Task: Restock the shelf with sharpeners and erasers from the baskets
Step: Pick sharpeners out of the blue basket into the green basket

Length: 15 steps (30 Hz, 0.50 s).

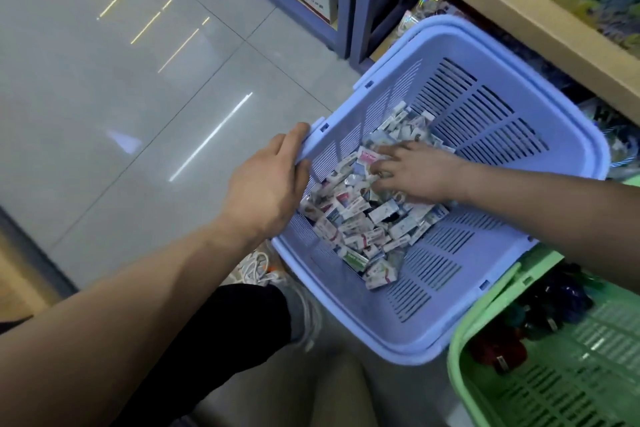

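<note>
A blue slotted basket [502, 104] stands tilted on the floor beside the shelf. A heap of several small wrapped erasers [360, 218] lies in its bottom. My left hand [273, 180] grips the basket's left rim, thumb on the outside. My right hand [412, 172] reaches into the heap with its fingers curled among the erasers. A green basket [568, 388] at the lower right holds several dark sharpeners [502, 350].
A wooden shelf [540, 21] runs along the upper right with packaged goods above and below it. A blue rack frame [349, 0] with a cardboard box stands behind. Grey tiled floor spreads to the left. My leg and shoe [304, 319] are under the blue basket.
</note>
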Each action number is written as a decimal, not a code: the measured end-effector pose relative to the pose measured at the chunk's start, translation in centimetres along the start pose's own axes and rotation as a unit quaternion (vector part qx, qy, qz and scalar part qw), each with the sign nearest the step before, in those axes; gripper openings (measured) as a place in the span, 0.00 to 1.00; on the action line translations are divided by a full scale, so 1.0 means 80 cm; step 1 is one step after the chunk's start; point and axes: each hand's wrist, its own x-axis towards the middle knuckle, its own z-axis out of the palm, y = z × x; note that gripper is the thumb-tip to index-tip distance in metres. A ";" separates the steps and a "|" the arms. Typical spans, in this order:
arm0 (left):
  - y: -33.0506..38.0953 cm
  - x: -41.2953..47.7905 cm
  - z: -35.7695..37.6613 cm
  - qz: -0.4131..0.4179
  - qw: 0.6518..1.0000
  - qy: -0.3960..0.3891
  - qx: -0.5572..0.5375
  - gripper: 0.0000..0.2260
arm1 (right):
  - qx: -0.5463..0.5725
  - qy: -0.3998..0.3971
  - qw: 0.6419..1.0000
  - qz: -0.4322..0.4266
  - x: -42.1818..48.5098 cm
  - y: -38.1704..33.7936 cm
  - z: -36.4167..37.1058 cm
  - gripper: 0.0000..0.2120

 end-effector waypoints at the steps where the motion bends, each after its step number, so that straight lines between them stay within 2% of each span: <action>1: 0.000 0.000 0.000 -0.003 1.000 0.000 -0.001 0.21 | 0.018 0.015 0.999 0.021 -0.002 -0.010 -0.004 0.28; 3: 0.001 0.002 -0.001 -0.011 1.000 0.000 -0.002 0.22 | 0.054 0.049 0.997 0.030 0.002 -0.033 -0.007 0.27; 4: 0.001 0.003 -0.001 -0.014 1.000 -0.002 -0.002 0.22 | 0.064 0.054 0.996 0.011 0.009 -0.044 -0.007 0.30; 6: 0.001 0.003 0.000 -0.015 1.000 0.000 -0.001 0.21 | 0.072 0.006 0.997 -0.039 0.025 -0.064 0.003 0.38; 8: 0.001 0.004 0.000 -0.014 1.000 0.002 -0.002 0.21 | 0.050 -0.039 0.996 -0.069 0.031 -0.066 0.013 0.41; 13: -0.001 0.004 0.000 -0.009 1.000 0.005 0.000 0.21 | 0.022 -0.008 1.000 0.000 0.003 -0.014 0.012 0.30; 15: -0.001 0.005 0.000 -0.005 1.000 0.006 -0.001 0.21 | 0.052 0.000 0.998 0.043 -0.011 0.005 0.006 0.24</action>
